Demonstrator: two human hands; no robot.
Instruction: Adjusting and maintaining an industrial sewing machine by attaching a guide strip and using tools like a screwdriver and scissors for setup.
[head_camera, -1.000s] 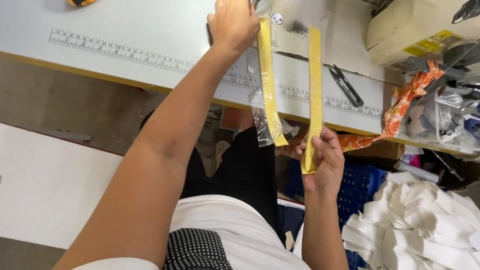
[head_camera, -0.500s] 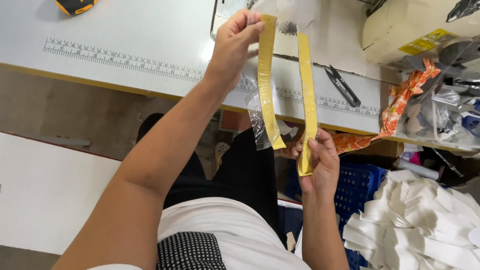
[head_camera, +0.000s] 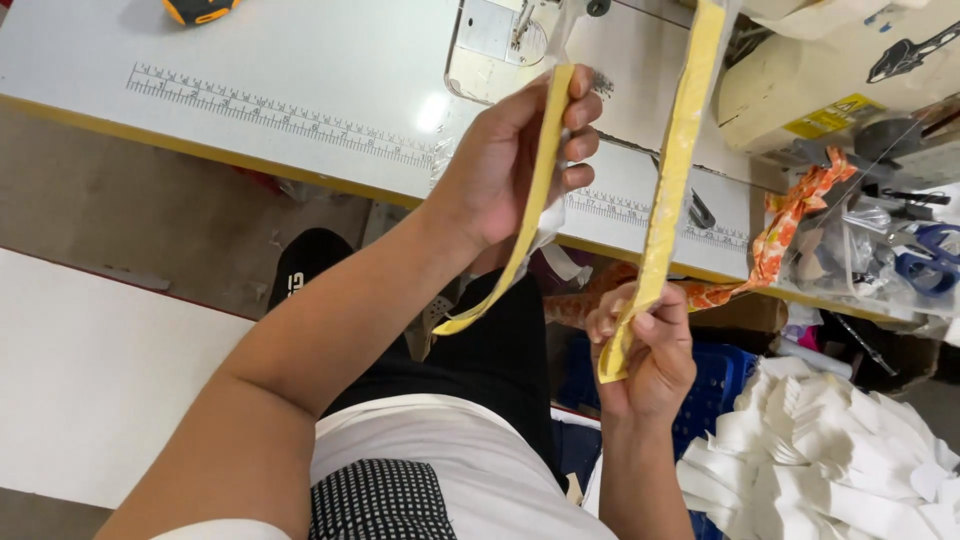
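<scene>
Hands are both gripping yellow fabric at this moment: the left hand (head_camera: 510, 165) is closing its fingers around one yellow strip (head_camera: 530, 210), which is hanging down past the wrist toward the lap, while the right hand (head_camera: 645, 345) is pinching the lower end of a second yellow strip (head_camera: 675, 170) that is running up and out of the top of the view. The two strips are hanging well apart, above the edge of the white sewing table (head_camera: 280, 80) with its printed ruler. Nothing is lying under the machine's needle plate (head_camera: 495, 35) yet, so, judging from this, the pieces are only being sorted or lined up and any stitching is yet to begin. White cut pieces (head_camera: 830, 470) are lying heaped at the right.
</scene>
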